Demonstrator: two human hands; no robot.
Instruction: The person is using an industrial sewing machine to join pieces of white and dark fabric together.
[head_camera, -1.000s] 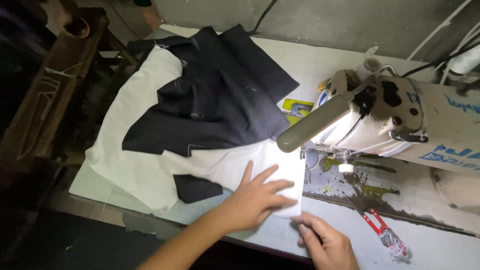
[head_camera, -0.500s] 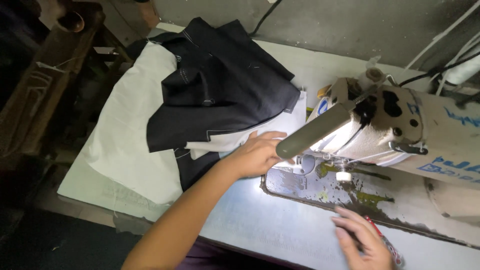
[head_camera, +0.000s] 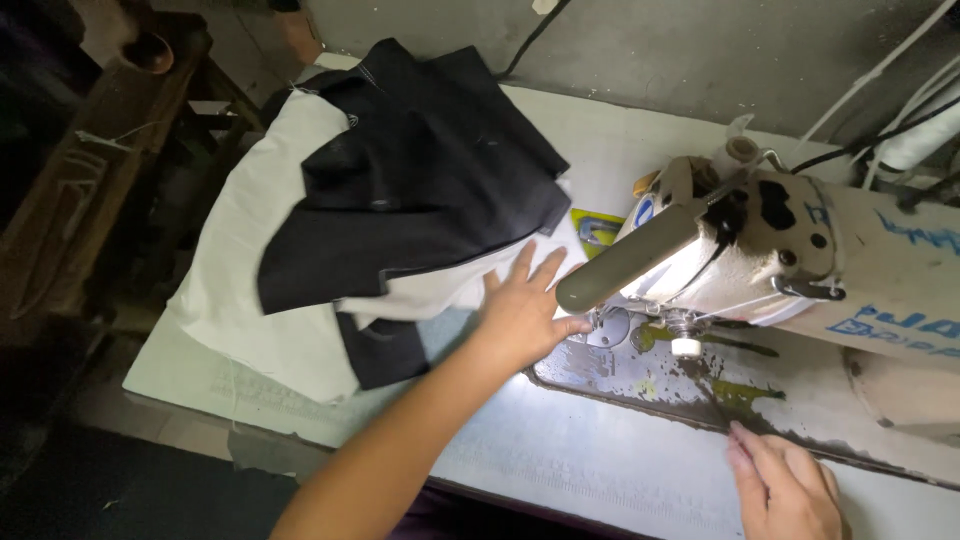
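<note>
While the left hand (head_camera: 525, 315) lies open and flat on the white fabric piece (head_camera: 440, 290) beside the sewing machine (head_camera: 790, 260) | step: setting cloth aside on the stack | right hand (head_camera: 785, 490) open on the table (head_camera: 600, 450) edge, holding nothing | next move likely needs a fresh piece picked.

The single head-worn camera looks steeply down from above the seated person onto the pale work table (head_camera: 560, 470), close enough that the forearm enters from six o'clock and fills the lower middle. It faces forward and slightly left: the sewing machine (head_camera: 800, 260) sits at three o'clock, the stacked black and white fabric (head_camera: 400, 200) at eleven o'clock. No second view shares the scene.
</note>
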